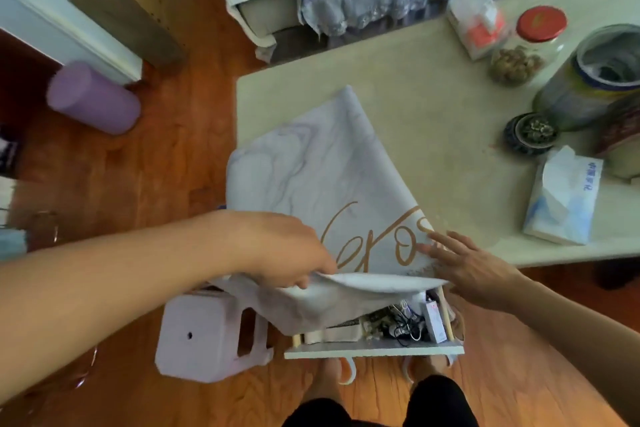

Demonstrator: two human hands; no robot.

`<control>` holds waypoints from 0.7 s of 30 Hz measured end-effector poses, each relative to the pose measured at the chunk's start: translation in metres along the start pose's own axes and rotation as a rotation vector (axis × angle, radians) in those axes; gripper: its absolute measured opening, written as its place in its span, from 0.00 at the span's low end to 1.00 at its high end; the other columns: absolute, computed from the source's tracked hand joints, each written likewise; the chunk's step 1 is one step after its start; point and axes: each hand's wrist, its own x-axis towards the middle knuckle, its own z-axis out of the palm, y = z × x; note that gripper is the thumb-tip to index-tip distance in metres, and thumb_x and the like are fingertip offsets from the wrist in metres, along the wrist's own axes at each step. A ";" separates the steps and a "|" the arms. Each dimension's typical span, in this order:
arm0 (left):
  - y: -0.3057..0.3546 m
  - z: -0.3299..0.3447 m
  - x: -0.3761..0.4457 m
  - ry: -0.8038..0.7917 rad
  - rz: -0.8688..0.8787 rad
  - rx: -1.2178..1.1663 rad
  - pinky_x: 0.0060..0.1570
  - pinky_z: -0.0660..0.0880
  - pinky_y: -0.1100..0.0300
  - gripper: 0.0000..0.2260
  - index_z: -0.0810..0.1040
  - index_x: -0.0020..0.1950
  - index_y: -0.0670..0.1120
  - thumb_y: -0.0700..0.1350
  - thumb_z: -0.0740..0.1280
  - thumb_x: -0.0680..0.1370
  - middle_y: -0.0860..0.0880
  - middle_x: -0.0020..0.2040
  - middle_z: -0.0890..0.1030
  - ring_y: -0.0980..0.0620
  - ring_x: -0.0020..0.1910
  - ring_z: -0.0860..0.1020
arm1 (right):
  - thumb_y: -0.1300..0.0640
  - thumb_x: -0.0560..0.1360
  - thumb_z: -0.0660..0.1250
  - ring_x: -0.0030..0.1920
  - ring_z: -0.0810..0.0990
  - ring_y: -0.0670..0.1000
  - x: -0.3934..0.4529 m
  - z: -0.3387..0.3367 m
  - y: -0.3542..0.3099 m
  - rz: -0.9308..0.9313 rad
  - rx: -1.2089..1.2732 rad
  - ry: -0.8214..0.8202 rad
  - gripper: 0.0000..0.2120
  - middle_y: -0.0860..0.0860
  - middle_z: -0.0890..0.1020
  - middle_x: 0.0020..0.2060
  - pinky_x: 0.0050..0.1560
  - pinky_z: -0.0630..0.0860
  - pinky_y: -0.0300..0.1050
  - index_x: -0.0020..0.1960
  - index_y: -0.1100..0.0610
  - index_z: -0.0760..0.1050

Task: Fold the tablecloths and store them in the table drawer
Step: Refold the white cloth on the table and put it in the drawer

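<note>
A folded tablecloth (311, 177), pale marbled grey with gold script lettering, lies at the near left corner of the cream table (433, 107) and droops over its edge into the open drawer (374, 348). My left hand (287, 250) pinches the cloth's near edge above the drawer. My right hand (467, 267) rests flat, fingers spread, on the cloth's right corner at the table edge. The drawer holds cables, a small box and other clutter, partly hidden by the cloth.
On the table's right stand a tissue pack (561, 198), a red-lidded jar (526, 45), a large tin (595, 80), a small dark dish (530, 132) and another tissue pack (476, 21). A lilac stool (207, 336) stands left of the drawer, a purple roller (93, 97) lies on the floor.
</note>
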 end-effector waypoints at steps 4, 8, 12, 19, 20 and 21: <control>0.001 -0.059 -0.069 -0.168 -0.110 -0.133 0.34 0.65 0.68 0.15 0.66 0.38 0.58 0.49 0.67 0.81 0.58 0.35 0.70 0.67 0.33 0.71 | 0.40 0.67 0.75 0.63 0.79 0.49 0.022 -0.021 0.006 0.034 0.103 -0.036 0.24 0.44 0.82 0.58 0.67 0.72 0.50 0.61 0.44 0.79; -0.037 -0.148 -0.077 0.031 -0.304 0.153 0.30 0.63 0.68 0.12 0.69 0.41 0.54 0.51 0.71 0.78 0.57 0.36 0.71 0.58 0.36 0.71 | 0.37 0.79 0.61 0.37 0.74 0.44 0.036 -0.035 0.000 0.313 0.478 -0.195 0.18 0.44 0.74 0.37 0.39 0.69 0.35 0.48 0.50 0.78; -0.094 -0.185 0.008 0.490 -0.492 0.469 0.56 0.73 0.50 0.20 0.71 0.68 0.54 0.54 0.71 0.78 0.45 0.64 0.74 0.40 0.67 0.71 | 0.45 0.82 0.61 0.40 0.77 0.45 0.040 -0.010 0.008 0.545 0.693 -0.220 0.17 0.45 0.75 0.37 0.37 0.67 0.34 0.35 0.48 0.68; -0.040 0.092 0.170 0.490 -0.711 -0.759 0.77 0.56 0.46 0.34 0.48 0.83 0.54 0.58 0.61 0.82 0.42 0.83 0.45 0.39 0.81 0.48 | 0.52 0.79 0.68 0.41 0.80 0.49 0.043 0.020 0.003 0.887 1.101 0.043 0.07 0.50 0.82 0.40 0.38 0.73 0.44 0.46 0.55 0.76; -0.027 0.138 0.171 0.501 -0.841 -0.922 0.76 0.59 0.47 0.33 0.50 0.83 0.53 0.58 0.61 0.82 0.41 0.82 0.48 0.39 0.80 0.51 | 0.51 0.81 0.64 0.39 0.78 0.49 0.047 0.018 -0.002 0.929 1.101 0.057 0.09 0.51 0.81 0.40 0.37 0.71 0.44 0.45 0.55 0.75; -0.018 0.179 0.170 0.531 -0.988 -1.079 0.75 0.61 0.46 0.33 0.51 0.82 0.51 0.58 0.61 0.82 0.39 0.81 0.52 0.38 0.79 0.55 | 0.51 0.83 0.60 0.38 0.76 0.49 0.050 0.015 -0.005 0.970 1.060 0.056 0.13 0.53 0.79 0.39 0.37 0.69 0.45 0.42 0.55 0.73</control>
